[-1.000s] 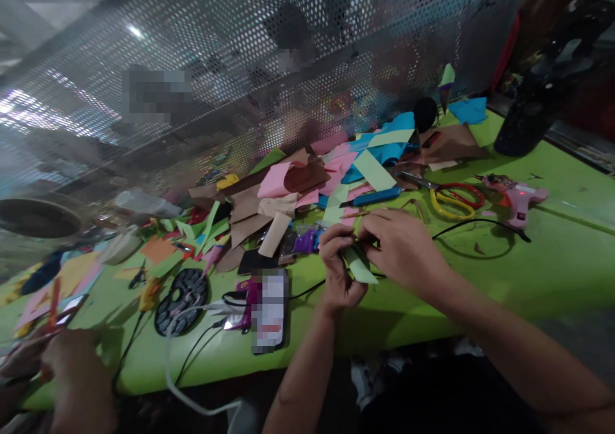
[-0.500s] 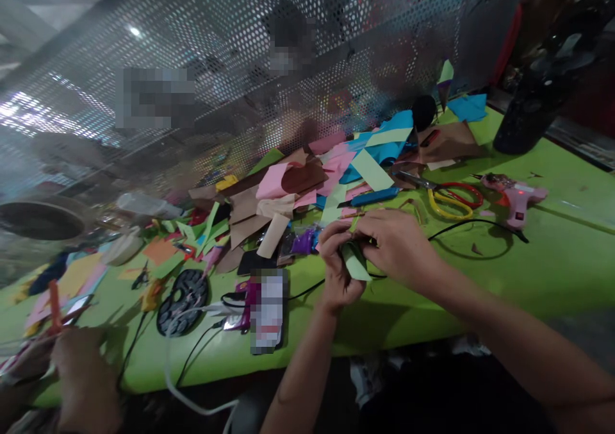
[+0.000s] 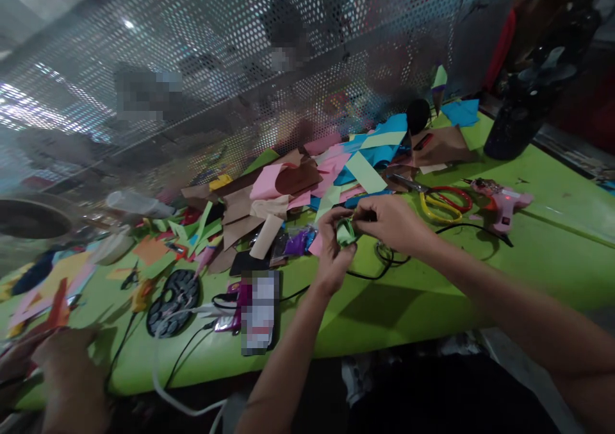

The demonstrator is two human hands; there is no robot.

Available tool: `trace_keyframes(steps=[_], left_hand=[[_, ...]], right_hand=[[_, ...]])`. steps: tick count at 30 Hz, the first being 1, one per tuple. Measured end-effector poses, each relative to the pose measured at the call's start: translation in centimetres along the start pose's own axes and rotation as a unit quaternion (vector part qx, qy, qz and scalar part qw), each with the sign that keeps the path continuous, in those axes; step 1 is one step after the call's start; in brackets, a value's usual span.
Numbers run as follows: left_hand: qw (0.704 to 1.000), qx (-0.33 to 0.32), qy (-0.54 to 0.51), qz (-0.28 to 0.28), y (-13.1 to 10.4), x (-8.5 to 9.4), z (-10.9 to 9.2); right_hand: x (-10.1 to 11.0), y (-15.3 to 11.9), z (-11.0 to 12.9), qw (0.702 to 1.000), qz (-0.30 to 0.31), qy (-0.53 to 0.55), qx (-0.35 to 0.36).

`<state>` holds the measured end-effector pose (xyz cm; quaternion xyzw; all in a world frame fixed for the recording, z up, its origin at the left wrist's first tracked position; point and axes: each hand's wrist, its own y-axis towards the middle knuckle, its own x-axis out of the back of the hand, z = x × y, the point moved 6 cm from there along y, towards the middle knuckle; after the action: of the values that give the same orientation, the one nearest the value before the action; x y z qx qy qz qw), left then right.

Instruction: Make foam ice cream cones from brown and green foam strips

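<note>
Left hand (image 3: 335, 245): your arm reaches up from the near side, wrist raised above the desk (image 3: 432, 293), fingers curled round the green paper (image 3: 345, 233).
Right hand (image 3: 384, 219): your arm slants in from the right, back of the hand up, thumb and forefinger closed at the right side of the green paper; whether they pinch it, you cannot tell.
Green paper: bent into a small roll, within your left hand's fingers and just left of your right hand's fingertips.
Scissors (image 3: 439, 204): lying right of your right hand, near the glue gun (image 3: 510, 206), which is farther right.
Phone (image 3: 259, 312): on the desk, left of your left hand and nearer the desk's near edge.
</note>
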<state>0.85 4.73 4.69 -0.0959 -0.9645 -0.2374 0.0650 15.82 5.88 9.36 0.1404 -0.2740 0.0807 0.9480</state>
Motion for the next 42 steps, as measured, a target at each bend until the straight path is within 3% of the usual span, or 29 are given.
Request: trace_keyframes(steps=[3, 7, 10, 13, 20, 33, 42], left_hand=[[0.987, 0.093, -0.127, -0.022, 1.1, -0.2, 1.4], [0.951, 0.170, -0.256, -0.022, 1.9, -1.1, 1.9], [0.934, 0.205, -0.291, -0.017, 2.0, -1.4, 1.9], [0.926, 0.232, -0.296, -0.015, 2.1, -1.4, 2.2], [0.927, 0.278, -0.251, 0.018, 1.9, -1.7, 3.3], [0.901, 0.337, -0.269, 0.036, 0.5, -2.2, 3.7], [0.881, 0.352, -0.313, 0.045, 0.1, -2.7, 3.9]], right_hand=[[0.8, 1.2, -0.6, 0.999, 0.031, 0.042, 0.004], [1.9, 2.0, -1.6, 0.997, -0.002, 0.081, 0.018], [2.1, 2.0, -1.7, 0.990, -0.011, 0.107, 0.090], [2.0, 1.9, -1.5, 0.984, 0.007, 0.083, 0.160], [1.2, 1.6, -1.8, 0.971, 0.076, -0.041, 0.224], [-0.5, 0.9, -2.8, 0.965, 0.123, -0.055, 0.227], [-0.9, 0.6, -3.5, 0.972, 0.079, 0.015, 0.221]])
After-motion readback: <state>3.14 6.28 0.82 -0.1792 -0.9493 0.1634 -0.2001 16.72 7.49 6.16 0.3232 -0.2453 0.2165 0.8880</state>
